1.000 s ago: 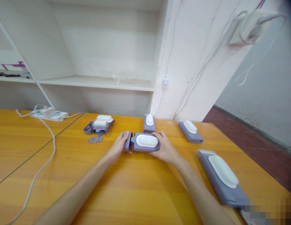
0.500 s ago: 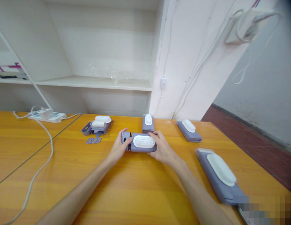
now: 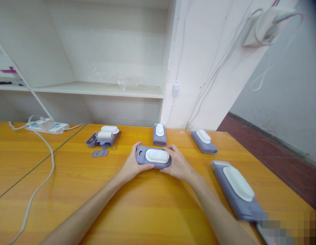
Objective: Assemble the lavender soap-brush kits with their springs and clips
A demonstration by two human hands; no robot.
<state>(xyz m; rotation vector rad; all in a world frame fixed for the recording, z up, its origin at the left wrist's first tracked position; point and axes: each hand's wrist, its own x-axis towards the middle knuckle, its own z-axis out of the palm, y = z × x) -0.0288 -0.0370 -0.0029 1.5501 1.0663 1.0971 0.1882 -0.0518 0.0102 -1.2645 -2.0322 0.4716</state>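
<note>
1. A purple holder (image 3: 153,158) with a white brush (image 3: 157,156) set on top is held low over the orange table (image 3: 137,204), near its middle, between both hands.
2. The left end of the holder is gripped by the left hand (image 3: 131,166); its thumb is laid along the near edge and the other fingers are curled round the far end (their tips are hidden behind it).
3. The right end is clasped by the right hand (image 3: 177,166), fingers bent and pressed together against the far side, thumb under the near edge.
4. Three more brush sets are seen on the table: one (image 3: 159,134) just behind the hands, one (image 3: 204,141) further right, one (image 3: 235,189) near the right forearm.
5. Loose purple and white parts (image 3: 104,137) lie at the left, and a power strip (image 3: 47,126) with its cable is seen beyond them.
</note>
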